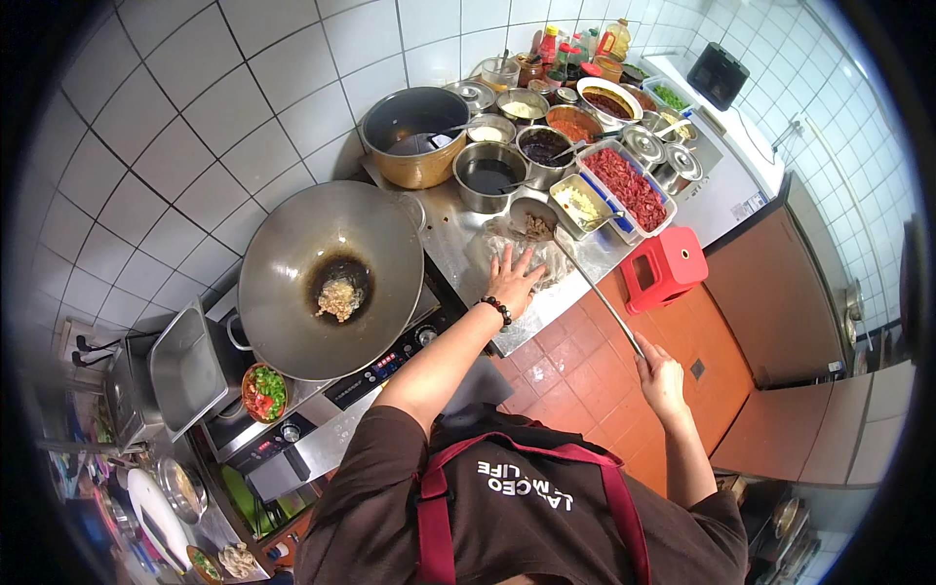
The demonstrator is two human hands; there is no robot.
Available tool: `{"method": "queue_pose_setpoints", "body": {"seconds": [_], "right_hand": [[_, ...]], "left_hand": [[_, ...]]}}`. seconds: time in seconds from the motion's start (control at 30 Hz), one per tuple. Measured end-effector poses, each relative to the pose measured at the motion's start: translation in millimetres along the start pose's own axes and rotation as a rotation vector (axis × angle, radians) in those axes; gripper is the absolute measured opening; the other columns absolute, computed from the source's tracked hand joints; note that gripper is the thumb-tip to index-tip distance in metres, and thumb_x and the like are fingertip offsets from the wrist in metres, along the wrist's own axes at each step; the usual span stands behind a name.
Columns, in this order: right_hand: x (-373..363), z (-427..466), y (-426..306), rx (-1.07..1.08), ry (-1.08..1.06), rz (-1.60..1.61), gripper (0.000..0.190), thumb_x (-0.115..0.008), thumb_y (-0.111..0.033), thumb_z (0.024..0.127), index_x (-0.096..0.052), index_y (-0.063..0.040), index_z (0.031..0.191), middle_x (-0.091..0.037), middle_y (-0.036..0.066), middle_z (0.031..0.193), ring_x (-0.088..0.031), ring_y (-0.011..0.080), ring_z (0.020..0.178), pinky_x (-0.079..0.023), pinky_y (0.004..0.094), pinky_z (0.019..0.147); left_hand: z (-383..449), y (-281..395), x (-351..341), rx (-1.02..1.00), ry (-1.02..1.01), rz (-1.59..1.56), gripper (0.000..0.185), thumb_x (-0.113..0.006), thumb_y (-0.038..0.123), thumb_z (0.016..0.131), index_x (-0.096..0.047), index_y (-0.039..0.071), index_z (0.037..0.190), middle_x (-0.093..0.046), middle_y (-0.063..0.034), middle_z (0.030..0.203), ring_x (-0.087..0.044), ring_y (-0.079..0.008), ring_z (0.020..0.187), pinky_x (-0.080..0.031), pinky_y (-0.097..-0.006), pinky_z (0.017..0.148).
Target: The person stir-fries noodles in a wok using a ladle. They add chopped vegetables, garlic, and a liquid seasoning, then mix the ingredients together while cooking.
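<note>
My right hand (660, 373) grips the end of a long-handled metal ladle (601, 296). Some brown crumbly food (539, 227) lies in the ladle's bowl, over the steel counter. Spread flat with fingers apart, my left hand (516, 279) rests on a clear plastic bag (482, 248); the bag's contents are hard to make out. To the left, a large wok (281, 292) sits on the cooker, holding a small heap of pale chopped food (340, 298) in a little liquid. Beside the ladle's bowl stands a metal container of chopped pale pieces (574, 201) with a spoon.
A plastic tub of cut red meat (629, 189), a pot of dark liquid (490, 175) and a deep pot (406, 168) crowd the counter. A red stool (676, 256) stands by its edge. A bowl of chopped peppers (265, 393) and a steel pan (183, 365) lie left.
</note>
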State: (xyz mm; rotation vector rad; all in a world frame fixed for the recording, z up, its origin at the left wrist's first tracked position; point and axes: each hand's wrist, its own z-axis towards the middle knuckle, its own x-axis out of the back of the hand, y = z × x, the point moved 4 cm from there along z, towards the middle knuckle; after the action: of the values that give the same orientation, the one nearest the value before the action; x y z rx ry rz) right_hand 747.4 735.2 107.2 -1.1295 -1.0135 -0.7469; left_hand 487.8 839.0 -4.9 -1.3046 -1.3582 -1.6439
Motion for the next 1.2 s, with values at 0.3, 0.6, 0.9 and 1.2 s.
{"method": "queue_pose_setpoints", "body": {"seconds": [0.3,0.6,0.9,1.2], "right_hand": [[5.7,-23.7,-17.7,-0.015,0.065,-0.216,0.032,-0.055,-0.011,0.080,-0.055,-0.013,0.112,-0.049,0.009,0.070,-0.055,0.0254,0.061,-0.046,0.0360,0.053],[-0.9,-36.6,-18.2,-0.042,0.114,-0.181,0.034,-0.056,-0.011,0.079,-0.055,-0.014,0.113,-0.049,0.009,0.071,-0.055,0.0265,0.061,-0.045,0.0365,0.054],[-9.9,-46.8,-20.2,-0.127,0.085,-0.058,0.035,-0.058,-0.008,0.078,-0.057,-0.015,0.112,-0.049,0.009,0.073,-0.054,0.0264,0.063,-0.045,0.0354,0.058],[-11.5,-46.6,-17.0,-0.195,0.103,0.129,0.034,-0.059,-0.006,0.077,-0.058,-0.010,0.110,-0.048,0.009,0.068,-0.050,0.0210,0.059,-0.042,0.0315,0.056]], "left_hand": [[-7.0,-4.4,10.9,-0.039,0.131,-0.081,0.050,-0.055,0.026,0.077,-0.045,0.016,0.124,-0.030,-0.0088,0.137,-0.015,-0.0365,0.129,-0.009,-0.0526,0.104],[-17.8,-4.1,16.8,-0.056,0.148,-0.077,0.050,-0.056,0.027,0.076,-0.045,0.016,0.124,-0.031,-0.0070,0.137,-0.015,-0.0324,0.130,-0.007,-0.0530,0.104],[-13.9,3.8,28.4,-0.029,0.162,-0.105,0.052,-0.053,0.033,0.080,-0.042,0.010,0.125,-0.032,-0.0074,0.136,-0.022,-0.0275,0.129,-0.009,-0.0519,0.104],[-16.3,6.9,25.8,-0.070,0.204,-0.126,0.050,-0.053,0.031,0.079,-0.042,0.010,0.124,-0.028,-0.0069,0.138,-0.021,-0.0274,0.129,-0.012,-0.0536,0.103]]}}
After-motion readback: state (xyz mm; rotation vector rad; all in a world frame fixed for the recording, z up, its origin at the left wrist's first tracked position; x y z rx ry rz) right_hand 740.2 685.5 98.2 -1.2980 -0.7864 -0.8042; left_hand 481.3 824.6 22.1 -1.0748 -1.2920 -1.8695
